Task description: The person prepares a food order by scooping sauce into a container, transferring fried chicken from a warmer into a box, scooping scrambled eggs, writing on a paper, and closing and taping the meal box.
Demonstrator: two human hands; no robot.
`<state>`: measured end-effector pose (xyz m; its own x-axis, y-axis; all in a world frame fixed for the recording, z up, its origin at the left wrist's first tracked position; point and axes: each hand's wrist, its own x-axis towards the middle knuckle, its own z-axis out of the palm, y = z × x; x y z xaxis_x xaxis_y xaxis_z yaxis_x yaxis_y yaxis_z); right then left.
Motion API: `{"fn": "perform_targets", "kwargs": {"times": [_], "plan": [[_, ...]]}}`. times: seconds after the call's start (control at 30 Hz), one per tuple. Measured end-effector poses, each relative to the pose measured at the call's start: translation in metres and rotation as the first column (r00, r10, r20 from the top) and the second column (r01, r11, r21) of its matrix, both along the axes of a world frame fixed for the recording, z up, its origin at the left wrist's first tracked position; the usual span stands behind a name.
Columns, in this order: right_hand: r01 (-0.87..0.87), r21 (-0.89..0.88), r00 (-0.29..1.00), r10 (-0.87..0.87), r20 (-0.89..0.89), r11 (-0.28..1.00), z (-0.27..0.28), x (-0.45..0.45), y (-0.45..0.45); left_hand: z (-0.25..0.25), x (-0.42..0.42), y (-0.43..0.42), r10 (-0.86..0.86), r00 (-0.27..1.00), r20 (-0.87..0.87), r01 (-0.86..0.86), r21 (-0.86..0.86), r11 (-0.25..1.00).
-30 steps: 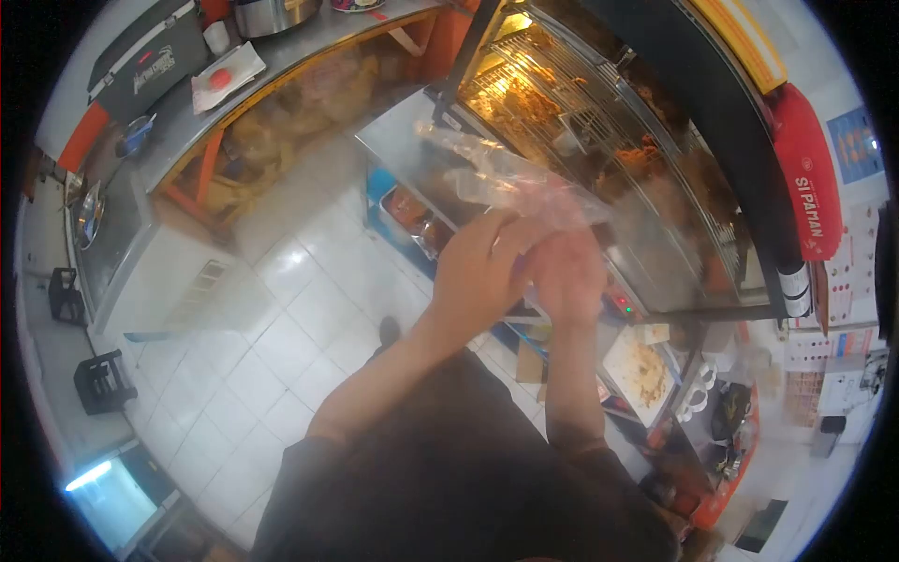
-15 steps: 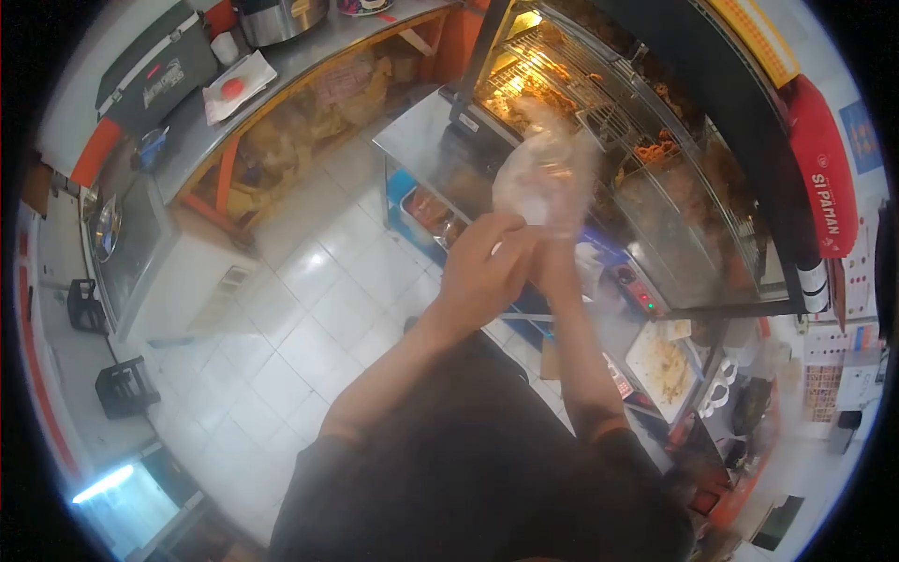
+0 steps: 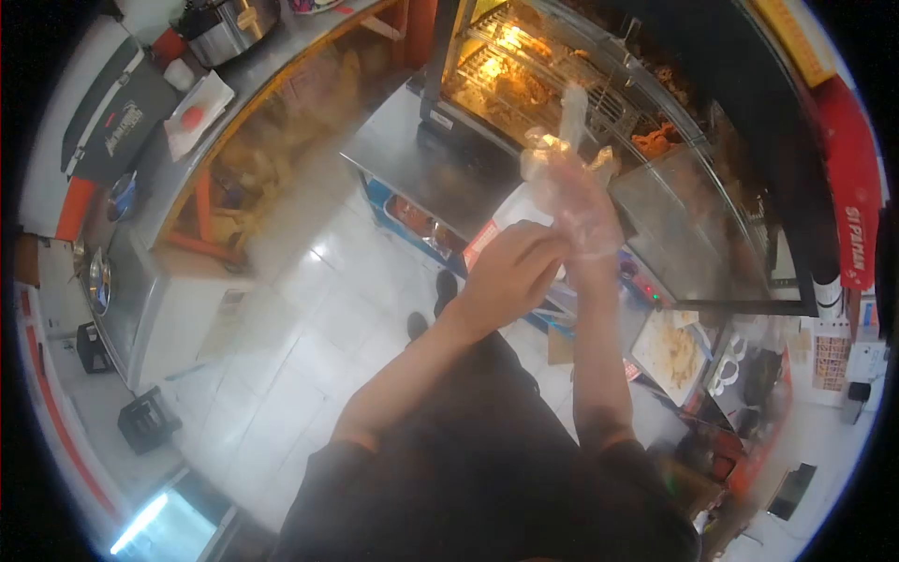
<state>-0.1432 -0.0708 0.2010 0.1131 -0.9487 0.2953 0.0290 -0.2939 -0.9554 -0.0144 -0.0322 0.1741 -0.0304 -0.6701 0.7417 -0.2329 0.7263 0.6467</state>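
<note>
A clear plastic glove (image 3: 573,117) covers my right hand (image 3: 579,201), its loose fingertips sticking up past my own fingers. Under the film my right fingers look stretched out, somewhat blurred, and hold nothing. My left hand (image 3: 513,270) is closed at the right wrist, pinching the glove's cuff. Behind both hands lies a white and red paper item (image 3: 487,234), partly covered by my left hand. Just beyond stands a lit glass display case (image 3: 674,225) with fried food (image 3: 655,140) on wire racks.
A steel counter (image 3: 403,140) joins the case, with a tray of packets (image 3: 417,220) below it. At right is a white tray of crumbs (image 3: 670,356). A grey cooler box (image 3: 117,117) and a steel pot (image 3: 229,33) stand far left, above a tiled floor (image 3: 281,375).
The glove, earlier loose and puffed out around my right hand, now sits closer along it. Both hands have shifted slightly right in view, and the white and red paper item has come into sight.
</note>
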Motion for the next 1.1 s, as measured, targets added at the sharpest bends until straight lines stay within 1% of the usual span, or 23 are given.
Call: {"fn": "perform_targets", "kwargs": {"times": [0.03, 0.1, 0.17, 0.2, 0.23, 0.27, 0.3, 0.37, 0.4, 0.43, 0.47, 0.5, 0.53, 0.6, 0.63, 0.7, 0.73, 0.77, 0.83, 0.87, 0.93, 1.03, 1.1], "plan": [[-0.039, -0.021, 0.999, 0.04, 0.015, 0.999, 0.0, -0.001, -0.005, -0.005, 0.0, -0.005, -0.001, 1.0, -0.002, 0.001, 0.024, 1.0], [-0.082, -0.019, 0.996, 0.082, 0.034, 0.996, -0.015, -0.008, -0.018, -0.01, 0.005, -0.013, -0.167, 0.983, -0.077, 0.173, 0.074, 0.982], [-0.122, 0.437, 0.969, 0.011, 0.248, 0.891, -0.042, -0.025, -0.033, -0.009, 0.009, -0.024, -0.183, 0.978, -0.099, 0.195, 0.12, 0.974], [0.0, 0.439, 0.999, -0.021, 0.043, 0.898, -0.038, -0.016, -0.038, -0.01, 0.01, -0.029, -0.184, 0.975, -0.122, 0.202, 0.16, 0.966], [-0.003, 0.453, 0.999, -0.017, 0.04, 0.892, -0.033, -0.015, -0.043, -0.011, 0.012, -0.036, -0.182, 0.972, -0.146, 0.209, 0.196, 0.958], [-0.046, 0.338, 0.98, 0.108, -0.169, 0.94, -0.028, -0.016, -0.047, -0.013, 0.016, -0.043, -0.165, 0.973, -0.16, 0.194, 0.186, 0.963], [-0.119, 0.231, 0.902, 0.202, -0.381, 0.966, -0.024, -0.017, -0.053, -0.017, 0.018, -0.047, -0.157, 0.974, -0.166, 0.189, 0.198, 0.962], [-0.145, 0.216, 0.842, 0.235, -0.486, 0.966, -0.018, -0.012, -0.072, -0.025, 0.018, -0.052, -0.101, 0.979, -0.175, 0.134, 0.186, 0.973], [-0.089, 0.133, 0.835, 0.147, -0.531, 0.987, -0.008, -0.003, -0.081, -0.024, 0.018, -0.055, -0.089, 0.979, -0.184, 0.126, 0.198, 0.972], [-0.004, 0.057, 0.764, 0.04, -0.644, 0.998, -0.003, 0.002, -0.099, -0.018, 0.019, -0.059, -0.068, 0.982, -0.178, 0.12, 0.299, 0.947], [0.077, -0.021, 0.671, -0.067, -0.738, 0.997, 0.002, 0.007, -0.116, -0.016, 0.021, -0.063, -0.05, 0.984, -0.17, 0.115, 0.395, 0.911], [0.169, -0.117, 0.475, -0.185, -0.86, 0.979, 0.0, 0.009, -0.15, -0.022, 0.022, -0.065, -0.041, 0.983, -0.179, 0.11, 0.401, 0.91], [0.143, -0.246, 0.408, -0.283, -0.868, 0.959, -0.008, 0.013, -0.184, -0.031, 0.026, -0.068, -0.059, 0.991, -0.121, 0.103, 0.408, 0.907], [0.097, -0.313, 0.226, -0.327, -0.917, 0.945, -0.026, 0.016, -0.264, -0.046, 0.035, -0.068, -0.097, 0.995, -0.032, 0.101, 0.458, 0.883], [0.082, -0.288, 0.141, -0.297, -0.944, 0.954, -0.039, 0.006, -0.314, -0.059, 0.039, -0.059, -0.093, 0.995, -0.037, 0.099, 0.459, 0.883], [0.034, -0.27, 0.008, -0.27, -0.963, 0.962, -0.065, -0.015, -0.41, -0.099, 0.044, -0.039, -0.097, 0.994, 0.055, 0.022, 0.758, 0.652], [0.032, -0.266, 0.007, -0.267, -0.964, 0.963, -0.073, -0.016, -0.447, -0.119, 0.047, -0.034, -0.217, 0.972, 0.094, 0.017, 0.887, 0.461], [0.107, -0.229, 0.019, -0.232, -0.973, 0.968, -0.081, -0.015, -0.482, -0.143, 0.049, -0.028, -0.341, 0.934, 0.104, -0.018, 0.969, 0.248], [0.206, -0.181, 0.033, -0.192, -0.981, 0.962, -0.091, -0.014, -0.531, -0.209, 0.043, -0.002, -0.498, 0.866, 0.048, 0.021, 0.991, 0.133], [0.211, -0.192, 0.025, -0.202, -0.979, 0.958, -0.089, -0.015, -0.534, -0.225, 0.038, 0.003, -0.496, 0.867, 0.047, 0.022, 0.991, 0.132], [0.205, -0.231, 0.006, -0.237, -0.971, 0.951, -0.082, -0.018, -0.533, -0.241, 0.027, 0.01, -0.572, 0.814, -0.106, 0.201, 0.974, 0.106], [0.162, -0.304, -0.039, -0.302, -0.953, 0.939, -0.069, -0.029, -0.507, -0.254, 0.009, 0.01, -0.576, 0.783, -0.235, 0.329, 0.942, 0.063], [0.119, -0.361, -0.084, -0.353, -0.932, 0.925, -0.061, -0.036, -0.474, -0.288, -0.016, 0.018, -0.616, 0.726, -0.306, 0.395, 0.919, 0.009]]}}
